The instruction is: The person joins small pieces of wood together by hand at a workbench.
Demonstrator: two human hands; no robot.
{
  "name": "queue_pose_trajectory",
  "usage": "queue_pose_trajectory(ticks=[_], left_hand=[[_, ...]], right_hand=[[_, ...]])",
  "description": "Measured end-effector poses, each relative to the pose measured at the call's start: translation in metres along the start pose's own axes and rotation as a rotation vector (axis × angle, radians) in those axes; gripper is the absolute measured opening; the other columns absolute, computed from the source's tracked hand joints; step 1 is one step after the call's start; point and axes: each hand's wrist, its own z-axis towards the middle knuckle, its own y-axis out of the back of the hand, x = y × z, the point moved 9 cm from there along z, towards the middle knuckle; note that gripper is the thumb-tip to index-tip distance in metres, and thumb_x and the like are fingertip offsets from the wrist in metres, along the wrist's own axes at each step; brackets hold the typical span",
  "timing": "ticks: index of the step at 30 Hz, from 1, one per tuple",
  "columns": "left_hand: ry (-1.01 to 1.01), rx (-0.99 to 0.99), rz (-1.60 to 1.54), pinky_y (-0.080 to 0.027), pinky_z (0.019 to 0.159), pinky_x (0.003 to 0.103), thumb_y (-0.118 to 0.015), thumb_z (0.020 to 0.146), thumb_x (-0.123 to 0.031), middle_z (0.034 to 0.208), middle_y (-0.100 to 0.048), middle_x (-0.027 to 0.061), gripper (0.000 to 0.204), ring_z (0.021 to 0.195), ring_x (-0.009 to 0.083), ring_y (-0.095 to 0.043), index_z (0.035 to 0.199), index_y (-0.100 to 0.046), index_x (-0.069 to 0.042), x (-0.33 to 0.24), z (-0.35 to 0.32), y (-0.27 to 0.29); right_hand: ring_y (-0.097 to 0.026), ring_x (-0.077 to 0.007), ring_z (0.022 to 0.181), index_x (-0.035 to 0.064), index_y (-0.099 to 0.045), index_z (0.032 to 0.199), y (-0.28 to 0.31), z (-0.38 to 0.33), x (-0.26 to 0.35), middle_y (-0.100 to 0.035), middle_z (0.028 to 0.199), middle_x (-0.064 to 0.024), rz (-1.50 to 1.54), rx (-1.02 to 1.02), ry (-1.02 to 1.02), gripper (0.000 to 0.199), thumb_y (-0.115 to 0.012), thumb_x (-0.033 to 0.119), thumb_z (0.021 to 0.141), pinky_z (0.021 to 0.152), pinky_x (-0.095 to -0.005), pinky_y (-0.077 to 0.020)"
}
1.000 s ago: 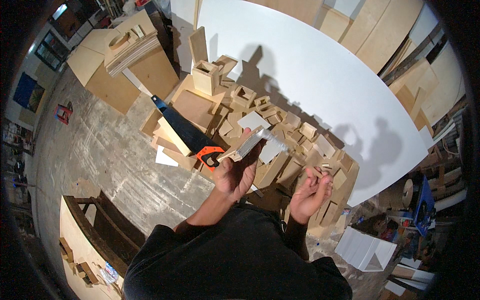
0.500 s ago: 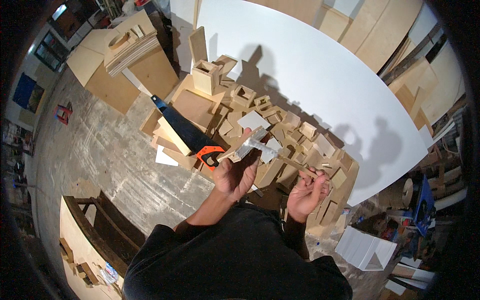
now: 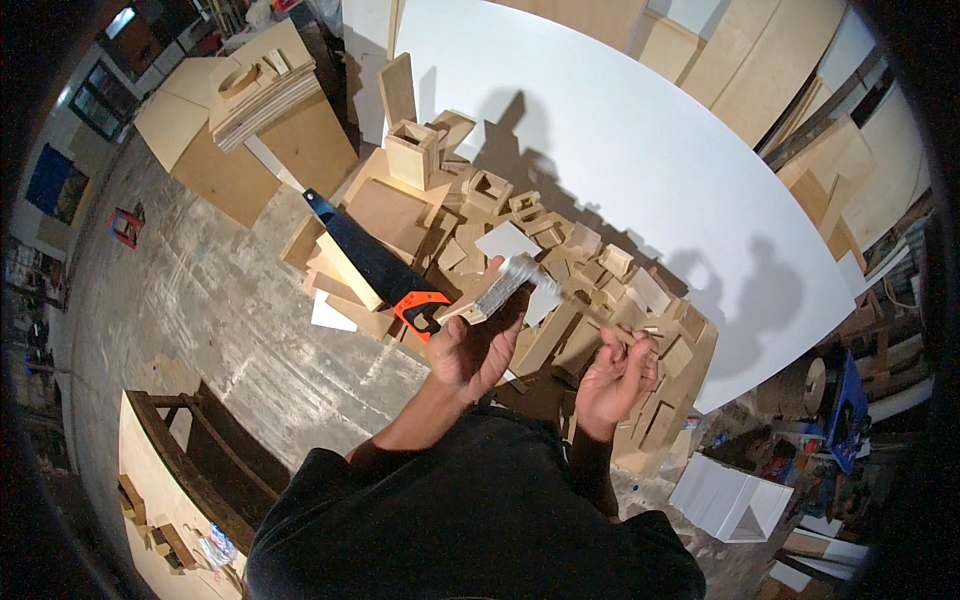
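My left hand point(image 3: 474, 352) is closed around a small wooden block point(image 3: 462, 314), holding it tilted above the heap of offcuts. Thick white paste point(image 3: 497, 290) coats the block's upper face and edge. My right hand point(image 3: 616, 382) pinches a thin wooden stick point(image 3: 592, 318), whose far end reaches toward the coated edge. The stick is smeared by motion, so whether its tip touches the block I cannot tell. Just left of the block lies a handsaw point(image 3: 368, 255) with an orange and black handle, resting on the wood pile.
Wooden offcuts and small box frames point(image 3: 488, 190) cover the work surface ahead. Behind them stands a large white panel point(image 3: 640, 150). Stacked boards point(image 3: 262, 105) rise at far left. A white box point(image 3: 732, 497) sits on the floor at right, a dark wooden frame point(image 3: 215, 455) at lower left.
The stick's pasted end has moved up and left along the block's edge, and the stick is now blurred. More white shows on the block. Both hands stay nearly in place.
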Motion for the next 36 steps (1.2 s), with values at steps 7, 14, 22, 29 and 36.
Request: queue_pose_trajectory(ticks=[7,14,22,29,36], left_hand=[[0.003,0.005,0.008,-0.030,0.115,0.034,-0.079,0.075,-0.037,0.146,-0.032,0.0265,0.093,0.135,0.0299,-0.036,0.144,-0.030,0.000,-0.002,0.001,-0.006],[-0.027,-0.020,0.032,-0.030,0.115,0.034,-0.080,0.074,-0.038,0.146,-0.032,0.0276,0.095,0.136,0.0308,-0.036,0.144,-0.029,0.002,-0.005,0.001,-0.010],[-0.017,-0.056,0.062,-0.025,0.117,0.037,-0.079,0.074,-0.042,0.146,-0.031,0.0270,0.096,0.137,0.0322,-0.033,0.142,-0.031,0.004,-0.002,0.002,0.005],[-0.032,-0.035,0.024,-0.029,0.115,0.034,-0.080,0.073,-0.039,0.145,-0.035,0.0249,0.097,0.135,0.0304,-0.037,0.145,-0.027,0.001,-0.006,0.003,0.005],[0.000,-0.045,0.043,-0.028,0.115,0.033,-0.081,0.072,-0.039,0.145,-0.035,0.0222,0.099,0.134,0.0287,-0.037,0.146,-0.027,0.000,-0.003,0.006,0.005]], right_hand=[[-0.070,-0.0263,0.084,-0.0023,-0.054,0.103,0.022,0.007,-0.002,-0.064,0.102,-0.0173,0.002,-0.176,0.058,0.024,-0.059,0.020,0.095,0.062,-0.0252,-0.0616],[-0.068,-0.0254,0.091,-0.0044,-0.056,0.107,0.022,0.012,-0.008,-0.061,0.109,-0.0187,-0.006,-0.101,0.017,0.023,-0.052,0.016,0.098,0.064,-0.0225,-0.0605],[-0.068,-0.0235,0.086,-0.0025,-0.054,0.105,0.007,-0.009,-0.005,-0.061,0.106,-0.0149,0.145,-0.049,-0.046,0.022,-0.053,0.018,0.098,0.065,-0.0247,-0.0606],[-0.068,-0.0245,0.092,-0.0023,-0.057,0.106,0.031,0.008,-0.019,-0.063,0.101,-0.0100,0.070,-0.083,-0.027,0.021,-0.053,0.017,0.098,0.067,-0.0231,-0.0606],[-0.068,-0.0238,0.088,-0.0010,-0.057,0.106,0.020,0.000,-0.011,-0.063,0.101,-0.0102,0.071,-0.174,0.001,0.021,-0.054,0.018,0.098,0.065,-0.0223,-0.0600]])
